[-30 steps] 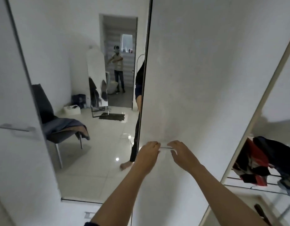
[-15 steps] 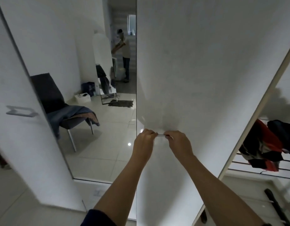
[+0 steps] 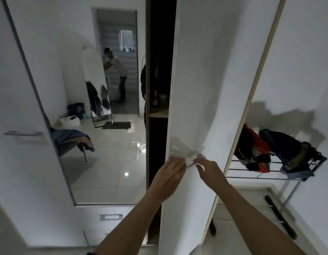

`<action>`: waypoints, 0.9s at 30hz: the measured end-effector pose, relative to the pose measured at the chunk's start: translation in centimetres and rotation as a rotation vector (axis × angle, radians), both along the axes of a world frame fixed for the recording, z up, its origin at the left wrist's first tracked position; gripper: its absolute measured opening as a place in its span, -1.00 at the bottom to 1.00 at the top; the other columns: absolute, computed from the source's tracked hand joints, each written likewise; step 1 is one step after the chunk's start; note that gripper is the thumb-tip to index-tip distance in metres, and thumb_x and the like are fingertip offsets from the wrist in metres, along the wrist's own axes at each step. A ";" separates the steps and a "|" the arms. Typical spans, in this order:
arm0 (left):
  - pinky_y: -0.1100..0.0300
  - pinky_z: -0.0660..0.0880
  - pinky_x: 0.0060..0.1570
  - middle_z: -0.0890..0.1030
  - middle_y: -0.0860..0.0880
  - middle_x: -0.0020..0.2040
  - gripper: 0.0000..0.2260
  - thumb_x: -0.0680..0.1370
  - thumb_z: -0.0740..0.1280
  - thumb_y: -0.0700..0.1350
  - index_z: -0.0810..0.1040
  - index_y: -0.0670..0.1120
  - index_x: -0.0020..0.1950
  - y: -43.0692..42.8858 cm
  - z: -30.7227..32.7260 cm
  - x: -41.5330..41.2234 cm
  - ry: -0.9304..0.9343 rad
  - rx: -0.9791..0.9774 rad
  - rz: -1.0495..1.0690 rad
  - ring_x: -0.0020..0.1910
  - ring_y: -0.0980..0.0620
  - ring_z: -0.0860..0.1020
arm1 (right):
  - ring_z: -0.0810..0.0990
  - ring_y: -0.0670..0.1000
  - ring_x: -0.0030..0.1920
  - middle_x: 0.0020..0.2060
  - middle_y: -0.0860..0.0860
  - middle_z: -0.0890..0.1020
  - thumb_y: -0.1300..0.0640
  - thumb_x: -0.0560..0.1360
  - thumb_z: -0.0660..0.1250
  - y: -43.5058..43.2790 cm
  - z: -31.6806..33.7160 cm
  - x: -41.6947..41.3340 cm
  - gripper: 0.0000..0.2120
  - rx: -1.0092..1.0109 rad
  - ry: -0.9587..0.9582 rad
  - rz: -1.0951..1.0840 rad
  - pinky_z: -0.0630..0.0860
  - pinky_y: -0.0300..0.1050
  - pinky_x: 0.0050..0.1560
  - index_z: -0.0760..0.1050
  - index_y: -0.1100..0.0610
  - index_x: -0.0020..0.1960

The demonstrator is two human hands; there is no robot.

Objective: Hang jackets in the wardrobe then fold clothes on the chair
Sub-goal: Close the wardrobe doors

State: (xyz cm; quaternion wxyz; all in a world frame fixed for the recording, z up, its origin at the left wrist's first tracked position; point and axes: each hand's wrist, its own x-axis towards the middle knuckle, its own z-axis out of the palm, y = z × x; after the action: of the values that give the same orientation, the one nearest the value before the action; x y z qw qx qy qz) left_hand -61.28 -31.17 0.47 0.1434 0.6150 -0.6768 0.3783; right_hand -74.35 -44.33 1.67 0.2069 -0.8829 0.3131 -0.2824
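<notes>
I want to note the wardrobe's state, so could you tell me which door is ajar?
The plain white door that both hands hold by its handle: a dark gap shows along its left edge. The mirrored door beside it shows none.

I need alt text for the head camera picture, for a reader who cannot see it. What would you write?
Two bare hands, left hand and right hand, grip the small handle of a white wardrobe door that stands slightly open, with a dark gap beside it. A mirror on the left reflects a chair with clothes; jackets lie on a wire rack to the right.
</notes>
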 end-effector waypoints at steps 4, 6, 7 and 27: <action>0.01 0.18 0.44 0.30 -0.15 0.47 -0.45 0.46 0.27 -0.25 0.23 -0.19 0.45 2.1 1.9 -3.5 -0.002 -0.023 -0.085 0.45 -0.10 0.27 | 0.46 0.01 0.31 0.32 0.00 0.50 0.15 0.58 0.20 1.4 1.1 -4.3 -0.68 -0.039 0.237 -0.037 0.33 -0.16 0.30 0.45 0.10 0.32; -0.03 0.08 0.49 0.11 -0.15 0.53 -0.40 0.52 0.25 -0.22 0.08 -0.19 0.51 2.4 3.5 -5.4 0.087 -0.073 -0.102 0.51 -0.11 0.11 | 0.42 0.02 0.35 0.35 0.03 0.47 0.11 0.60 0.18 2.1 2.6 -6.3 -0.66 -0.006 0.266 -0.066 0.28 -0.19 0.32 0.43 0.13 0.35; -0.03 0.07 0.49 0.05 -0.16 0.54 -0.37 0.54 0.27 -0.18 0.04 -0.20 0.52 2.5 4.6 -6.4 0.171 -0.099 -0.122 0.52 -0.11 0.07 | 0.42 0.03 0.34 0.34 0.05 0.48 0.09 0.60 0.17 2.5 3.9 -7.4 -0.65 0.013 0.217 -0.088 0.27 -0.20 0.31 0.43 0.16 0.35; 0.60 -0.21 0.30 -0.07 0.14 0.55 -0.54 0.67 -0.09 0.01 -0.08 -0.01 0.56 -8.7 15.3 -25.9 0.986 0.069 -0.680 0.46 0.36 -0.14 | 0.13 -0.04 0.50 0.52 0.04 0.13 0.27 0.63 0.05 5.7 23.5 -20.7 -0.48 -0.385 -0.525 -0.462 -0.01 -0.57 0.30 -0.03 0.16 0.53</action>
State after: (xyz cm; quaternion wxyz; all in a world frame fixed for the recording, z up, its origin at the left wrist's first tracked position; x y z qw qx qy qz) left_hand -87.15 -39.83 15.81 0.5335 0.4713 -0.7011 -0.0407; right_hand -95.08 -38.62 25.19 0.0416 -0.7096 0.3813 -0.5911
